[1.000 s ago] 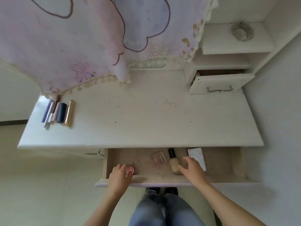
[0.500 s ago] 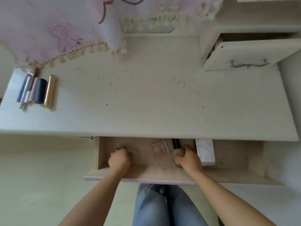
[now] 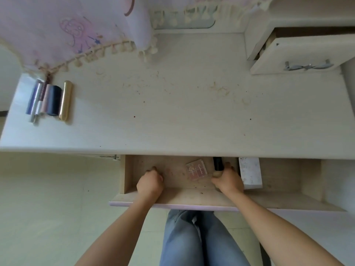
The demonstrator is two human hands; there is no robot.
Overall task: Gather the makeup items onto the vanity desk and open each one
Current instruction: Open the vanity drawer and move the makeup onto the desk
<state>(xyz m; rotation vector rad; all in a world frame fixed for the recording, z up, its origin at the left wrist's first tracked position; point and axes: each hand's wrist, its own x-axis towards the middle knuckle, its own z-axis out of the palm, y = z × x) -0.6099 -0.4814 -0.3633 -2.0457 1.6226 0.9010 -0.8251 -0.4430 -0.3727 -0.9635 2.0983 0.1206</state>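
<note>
Both my hands are inside the open front drawer (image 3: 192, 196) of the vanity desk (image 3: 182, 112). My right hand (image 3: 227, 181) grips a foundation bottle with a black cap (image 3: 218, 163). My left hand (image 3: 149, 182) is curled round a small round pink item that its fingers hide. Between the hands lies a clear pink palette (image 3: 196, 169), flat on the drawer floor. A white marbled compact (image 3: 250, 172) lies just right of my right hand. On the desk's far left lie several tubes, among them a gold one (image 3: 65, 100) and a dark blue one (image 3: 53, 100).
A small upper drawer (image 3: 299, 54) stands open at the back right of the desk. A pink tasselled cloth (image 3: 67, 31) hangs over the mirror at the back. My legs in jeans (image 3: 196, 237) are below the front drawer.
My left hand has closed over the round pink item and my right hand has closed round the foundation bottle. The view has moved closer and tilted down.
</note>
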